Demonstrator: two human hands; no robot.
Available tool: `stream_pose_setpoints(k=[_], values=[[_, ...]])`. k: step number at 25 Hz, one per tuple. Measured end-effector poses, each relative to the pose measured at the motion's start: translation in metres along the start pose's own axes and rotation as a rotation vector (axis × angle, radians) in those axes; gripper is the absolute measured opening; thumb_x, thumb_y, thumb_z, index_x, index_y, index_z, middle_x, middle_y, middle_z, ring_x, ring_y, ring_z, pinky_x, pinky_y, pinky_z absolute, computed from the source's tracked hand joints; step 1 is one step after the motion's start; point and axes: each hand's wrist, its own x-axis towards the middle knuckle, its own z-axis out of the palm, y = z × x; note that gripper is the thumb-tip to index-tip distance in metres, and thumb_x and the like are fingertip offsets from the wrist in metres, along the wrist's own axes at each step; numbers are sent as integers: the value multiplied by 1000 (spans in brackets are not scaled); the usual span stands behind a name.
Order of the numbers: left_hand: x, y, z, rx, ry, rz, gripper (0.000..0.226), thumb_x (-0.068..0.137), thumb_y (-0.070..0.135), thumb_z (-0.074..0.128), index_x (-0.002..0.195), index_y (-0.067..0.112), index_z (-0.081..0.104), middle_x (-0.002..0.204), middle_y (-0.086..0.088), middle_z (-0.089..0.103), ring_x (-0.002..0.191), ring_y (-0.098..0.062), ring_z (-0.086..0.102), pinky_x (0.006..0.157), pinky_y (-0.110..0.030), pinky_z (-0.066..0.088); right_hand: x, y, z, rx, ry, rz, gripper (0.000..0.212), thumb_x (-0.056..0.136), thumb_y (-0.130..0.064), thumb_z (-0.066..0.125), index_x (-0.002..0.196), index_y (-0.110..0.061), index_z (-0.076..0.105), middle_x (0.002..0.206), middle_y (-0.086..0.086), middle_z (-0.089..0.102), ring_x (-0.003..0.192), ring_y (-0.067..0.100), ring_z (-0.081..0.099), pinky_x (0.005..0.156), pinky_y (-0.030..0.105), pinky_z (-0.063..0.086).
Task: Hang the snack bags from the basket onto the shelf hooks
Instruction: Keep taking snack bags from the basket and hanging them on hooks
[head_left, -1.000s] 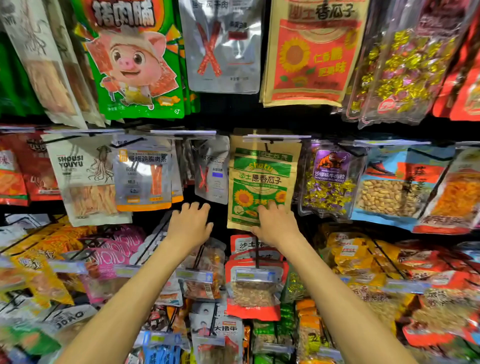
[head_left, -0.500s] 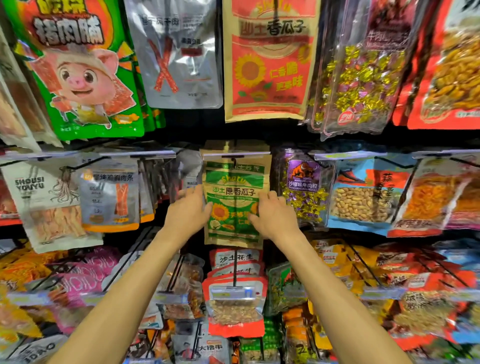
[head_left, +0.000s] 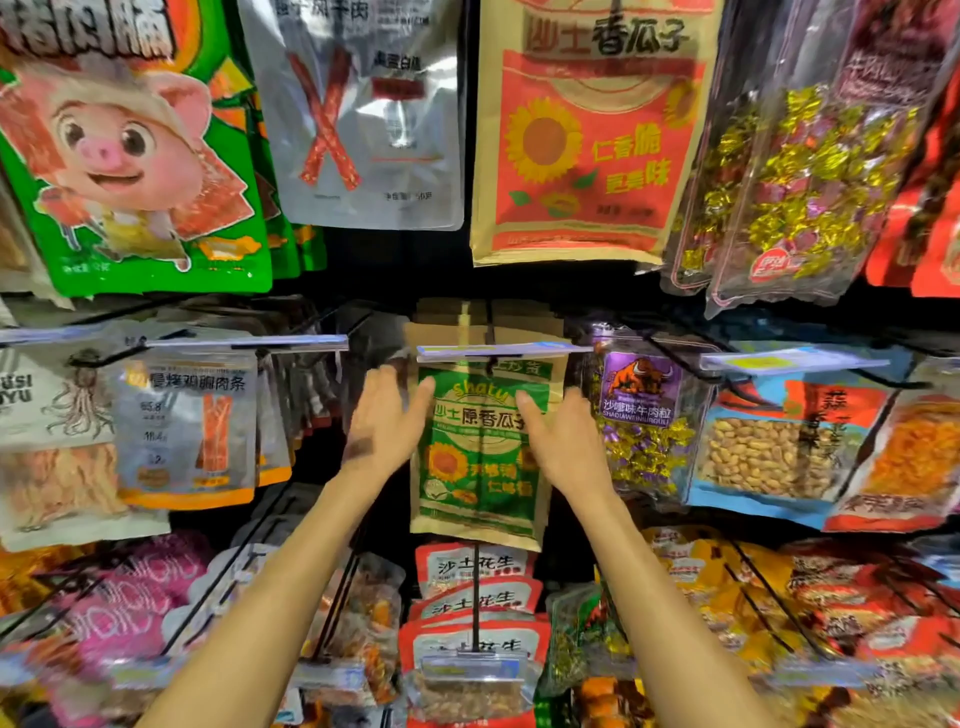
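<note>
Forearms come up from the bottom edge, so starting nearest: both hands have moved up and inward compared with a second ago. Back then the left hand was off to the side over the lower bags and the right hand sat at the bottom edge of the tan paper sunflower-seed bag with the green label. Now they bracket it, one on each side at label height.

Grip on both looks spread, fingers loose, no pinch I can make out. The left hand is motion-blurred, so I can't tell if it's touching the bag or just beside it. The right fingertips overlap the label's edge.

That bag is already on its black wire hook, behind the clear price-tag strip. My read: this one's hung and is just getting straightened.

Basket isn't in view at all, so no clue how many bags remain. More tan bags sit behind it, count unclear.
</note>
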Motion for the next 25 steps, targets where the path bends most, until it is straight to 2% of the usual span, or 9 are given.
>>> stream_pose_setpoints(k=[3,5,8,10,13,15,17,21,25], values=[[9,1,6,-194,-18,-30,52,99,47,45,129,4,48,130,-17,48,122,-34,47,97,-38,40,9,3,2,97,6,-1,74,92,-63,47,131,0,41,126,14,55,113,30,58,92,42,51],[13,3,7,-305,53,-2,42,100,41,47,124,7,56,115,-15,59,110,-35,56,88,-37,43,13,5,3,194,-5,-6,61,95,-56,47,123,-2,45,126,15,57,115,30,57,97,40,47],[19,7,7,-391,73,-14,33,101,36,47,117,10,59,98,-5,62,96,-25,61,74,-30,40,21,4,5,353,-19,59,66,98,-51,46,142,-2,39,133,12,55,123,28,52,94,29,38],[23,9,14,-461,58,-71,34,101,43,44,111,14,59,99,-3,65,89,-17,62,75,-36,46,27,2,9,440,10,82,58,100,-48,45,140,-6,43,116,6,58,107,23,55,86,29,35],[32,13,25,-549,113,-171,34,99,39,44,98,9,58,90,-8,64,82,-26,61,72,-44,49,38,0,14,555,28,144,33,100,-41,48,109,-9,55,85,-1,58,80,19,54,75,31,37],[38,15,25,-549,179,-204,27,97,23,46,75,7,45,69,-6,49,64,-26,45,53,-37,34,43,-3,15,553,55,149,20,100,-35,50,103,-15,51,86,-2,57,78,18,53,73,30,36],[42,14,22,-510,237,-191,30,92,17,49,67,10,34,62,-6,35,59,-20,33,52,-32,22,48,-2,15,546,78,129,15,100,-32,51,99,-16,52,80,-5,54,72,14,50,66,29,36],[35,11,27,-513,222,-163,28,96,24,52,74,8,44,63,-9,43,56,-22,39,54,-33,30,43,-1,15,571,76,152,26,100,-34,51,82,-15,51,73,1,53,65,16,49,61,31,34],[6,-9,41,-645,66,-124,34,100,42,48,104,10,58,92,-9,65,84,-19,62,70,-31,46,26,12,29,569,45,104,68,94,-62,44,135,-8,47,122,0,57,112,16,55,93,33,42]])
